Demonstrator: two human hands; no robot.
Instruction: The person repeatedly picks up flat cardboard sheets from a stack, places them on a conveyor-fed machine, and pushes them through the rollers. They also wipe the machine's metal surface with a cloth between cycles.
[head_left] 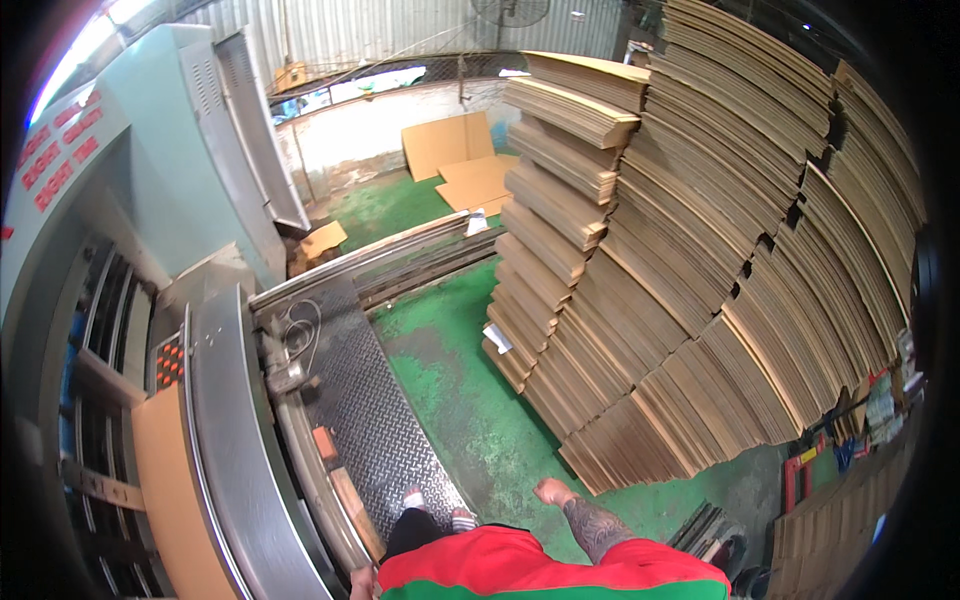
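Observation:
My right hand (554, 491) is held out over the green floor, just short of the bottom of a tall cardboard stack (640, 440). Its fingers look curled in, and nothing shows in them. At the lower edge, my left hand (362, 583) is beside the front rail of a large machine (235, 400); its fingers are mostly hidden, and so is whatever they touch. A brown cardboard sheet (165, 490) lies in the machine, beyond the metal rail to the left.
I stand on a diamond-patterned metal plate (370, 410). Orange buttons (168, 365) sit on the machine's panel. Flat cardboard pieces (447, 146) lean by the far wall, and a low metal track (430, 263) crosses ahead. Dark flat pieces (708, 535) lie on the floor at right.

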